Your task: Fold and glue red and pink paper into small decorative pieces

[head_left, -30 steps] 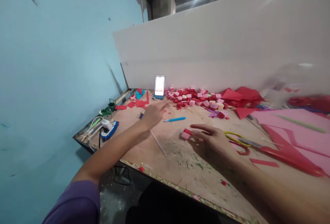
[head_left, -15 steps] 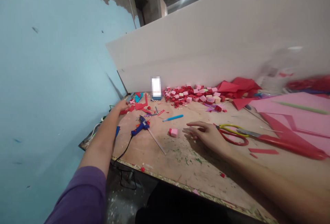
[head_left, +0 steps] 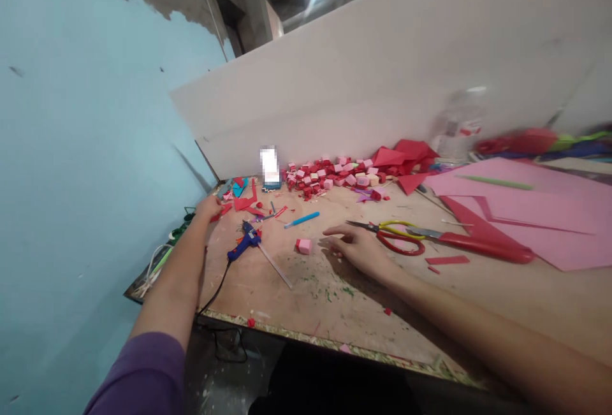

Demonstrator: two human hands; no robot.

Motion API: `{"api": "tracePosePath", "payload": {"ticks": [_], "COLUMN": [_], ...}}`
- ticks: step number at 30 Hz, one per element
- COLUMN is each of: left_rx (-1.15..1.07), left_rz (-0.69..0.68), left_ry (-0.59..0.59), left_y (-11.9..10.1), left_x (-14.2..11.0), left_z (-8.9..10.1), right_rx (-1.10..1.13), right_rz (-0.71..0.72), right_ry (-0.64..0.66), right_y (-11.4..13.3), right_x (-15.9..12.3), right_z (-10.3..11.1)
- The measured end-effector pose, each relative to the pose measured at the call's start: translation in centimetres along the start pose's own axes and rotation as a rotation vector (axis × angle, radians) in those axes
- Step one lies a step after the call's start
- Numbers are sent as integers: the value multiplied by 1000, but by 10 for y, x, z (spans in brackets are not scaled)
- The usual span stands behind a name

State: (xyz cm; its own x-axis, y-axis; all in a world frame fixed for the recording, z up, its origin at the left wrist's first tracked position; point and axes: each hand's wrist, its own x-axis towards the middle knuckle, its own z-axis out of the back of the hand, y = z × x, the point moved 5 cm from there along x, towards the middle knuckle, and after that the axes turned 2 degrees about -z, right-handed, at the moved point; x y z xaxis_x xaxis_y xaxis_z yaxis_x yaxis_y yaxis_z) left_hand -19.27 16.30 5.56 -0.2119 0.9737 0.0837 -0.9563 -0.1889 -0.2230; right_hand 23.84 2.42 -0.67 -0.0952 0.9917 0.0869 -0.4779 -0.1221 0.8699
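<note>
My left hand [head_left: 209, 209] reaches to the far left of the table, at the red paper scraps [head_left: 220, 212]; its fingers are too small and partly hidden to read. Over the middle of the table, my right hand [head_left: 359, 249] is open, fingers stretched to the left, holding nothing. Just left of those fingertips sits a small pink and red block [head_left: 304, 246]. Between my arms lies a blue glue gun [head_left: 243, 241] with a white stick [head_left: 275, 265] by its nozzle. Behind my right hand are scissors [head_left: 401, 231] with yellow and red handles.
A heap of pink and red blocks [head_left: 329, 174] lies along the white panel [head_left: 335, 96], beside a phone [head_left: 270, 166]. A blue pen-like tool [head_left: 302, 220] lies mid-table. Pink sheets [head_left: 516, 198], a red-handled cutter [head_left: 488, 246] and a clear bottle [head_left: 456, 128] are right.
The view has turned a little to the right, so everything sits further left. Both hands keep nearly the same places over the table; the block and the glue gun have not moved.
</note>
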Motion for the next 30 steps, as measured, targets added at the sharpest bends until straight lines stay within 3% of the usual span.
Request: {"api": "tracePosePath", "payload": {"ticks": [3,6,9,12,14,16,19,22,25,30], "left_rx": [-54,-170,-323,-448,-515,-550,-460,-485,-679,-1019], "left_rz": [56,-8,-156,-301,-462,-791,-1120,-1268,-1181,-948], "left_ry": [-88,-200,-316,-349,-372,-434,-492,-523,-558,-312], "left_y": [0,-13,-49,-102,-143,-184,-223,-232,-219,-195], "left_x": [-3,-10,-27,-57,-88,-131,-200,-256,-292,-322], "left_z": [23,44,55,49,41,34,19,7,-4,-47], "right_rx": [37,21,2,128,273,383,435,483,561,663], "right_rz": [-5,-13,3,21,2,-23,4,48,51,30], "right_ry": [-8,-3,36,130,206,255,264,245,212,157], "right_y": [-5,-6,1,17,29,41,57,63,57,36], "right_x": [3,3,3,3,3,0,-12,-40,-78,-127], "right_z": [-1,-1,1,1,1,4,15,27,29,9]}}
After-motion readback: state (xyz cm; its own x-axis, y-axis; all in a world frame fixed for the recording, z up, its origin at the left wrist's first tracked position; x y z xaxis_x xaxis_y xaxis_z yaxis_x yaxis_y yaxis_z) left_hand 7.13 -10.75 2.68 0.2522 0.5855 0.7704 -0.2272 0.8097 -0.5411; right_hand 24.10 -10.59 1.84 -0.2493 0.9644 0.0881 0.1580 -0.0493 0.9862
